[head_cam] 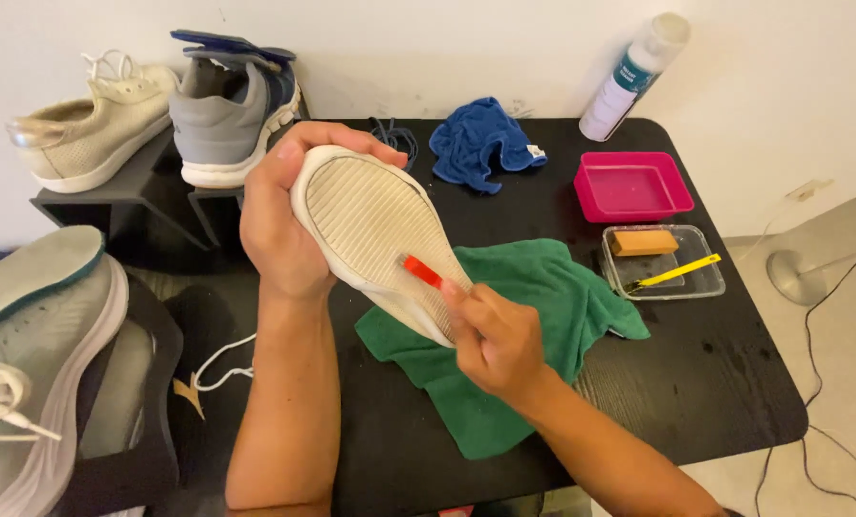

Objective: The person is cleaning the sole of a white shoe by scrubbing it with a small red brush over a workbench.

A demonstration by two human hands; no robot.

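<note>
My left hand (279,225) grips a white shoe (370,225) by its heel end, sole turned up toward me. The ribbed cream sole slopes down to the right. My right hand (495,335) holds a small brush with a red handle (420,271), its head pressed against the sole near the toe. Both hands are above a crumpled green cloth (543,297) lying on the black table (715,383).
A blue cloth (480,139), a white spray bottle (633,77), a pink tray (632,187) and a clear tray (705,282) with a brown block and yellow tool sit at the back right. Other shoes (222,110) rest on a dark rack (131,182) at left; insoles and laces lie lower left.
</note>
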